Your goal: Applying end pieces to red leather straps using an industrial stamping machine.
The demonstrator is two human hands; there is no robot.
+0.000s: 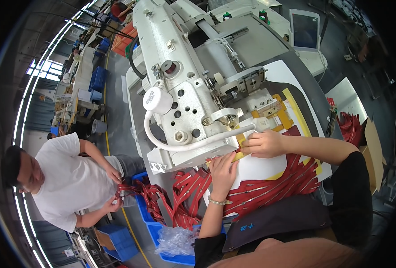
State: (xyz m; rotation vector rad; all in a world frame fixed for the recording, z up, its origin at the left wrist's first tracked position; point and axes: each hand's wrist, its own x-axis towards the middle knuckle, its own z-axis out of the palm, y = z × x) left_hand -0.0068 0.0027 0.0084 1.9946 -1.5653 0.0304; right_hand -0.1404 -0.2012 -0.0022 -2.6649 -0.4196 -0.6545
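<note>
At the front of a white sewing machine [186, 105], my left hand [223, 172] has its fingers pressed together at the edge of a yellow guide strip. My right hand [266, 144] is closed, its fingers curled down just beyond the left one. A short bit of a red zipper [239, 151] shows between my fingertips; the machine head and my fingers hide the rest. Long red zippers [269, 190] with metal teeth lie in a bundle below my hands, across the table front. More red zippers [189, 196] hang over the left edge.
Blue bins [162, 236] stand at the table's left, one holding clear plastic bags [176, 241]. A person in a white shirt [75, 181] handles red zippers at the left. A small screen [305, 29] stands far right. A cardboard box [373, 154] sits near more red zippers.
</note>
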